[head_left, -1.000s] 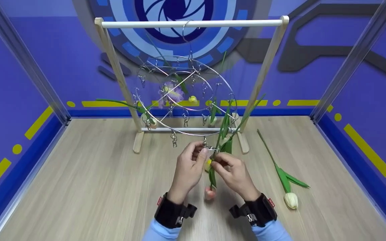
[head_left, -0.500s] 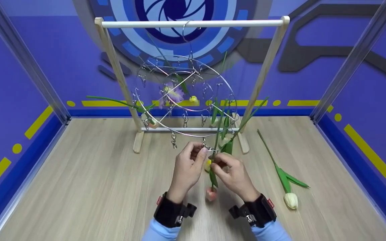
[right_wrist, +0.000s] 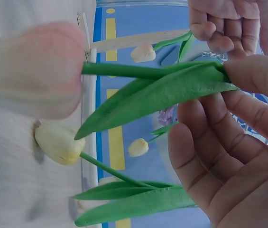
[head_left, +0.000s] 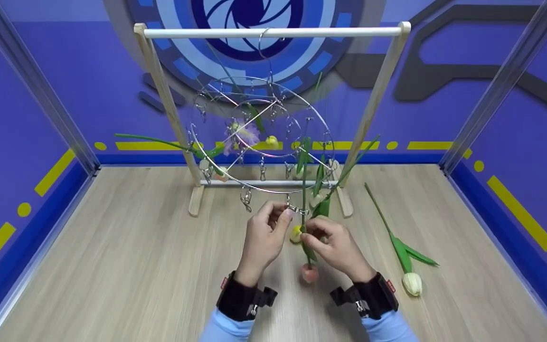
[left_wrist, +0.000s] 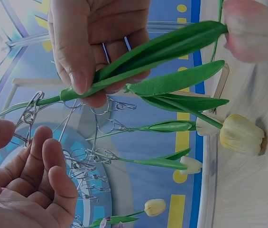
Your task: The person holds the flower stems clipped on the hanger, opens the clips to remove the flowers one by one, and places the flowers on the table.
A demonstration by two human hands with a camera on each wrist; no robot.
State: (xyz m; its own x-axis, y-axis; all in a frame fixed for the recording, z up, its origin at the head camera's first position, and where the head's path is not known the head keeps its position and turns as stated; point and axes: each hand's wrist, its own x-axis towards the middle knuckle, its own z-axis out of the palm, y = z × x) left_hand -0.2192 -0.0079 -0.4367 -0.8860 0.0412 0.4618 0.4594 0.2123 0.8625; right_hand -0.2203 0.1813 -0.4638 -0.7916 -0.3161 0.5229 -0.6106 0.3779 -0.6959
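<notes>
In the head view my left hand [head_left: 264, 235] is at the front of a round wire hanger [head_left: 273, 192]. Its thumb and fingertips pinch a metal clip [left_wrist: 29, 114] dangling from the ring. My right hand [head_left: 337, 244] pinches a pink tulip [right_wrist: 39, 71] where the leaf meets the stem, bloom downward. In the left wrist view the tulip's stem runs up across the clip's wires. A pale yellow tulip [left_wrist: 240, 135] hangs just behind the pink one. Part of the stem is hidden by my right fingers in the head view.
The hanger hooks over the white bar [head_left: 330, 32] of a wooden rack. Around it hang more clips, a purple flower [head_left: 247, 133] and several tulips, one sticking out left [head_left: 152, 137]. A white tulip [head_left: 413, 284] lies on the table at right.
The pink bloom has swung to the right and its stem stands straighter. My right hand has shifted slightly right, while my left hand stays at the clip. The left tulip's stem has turned further outward.
</notes>
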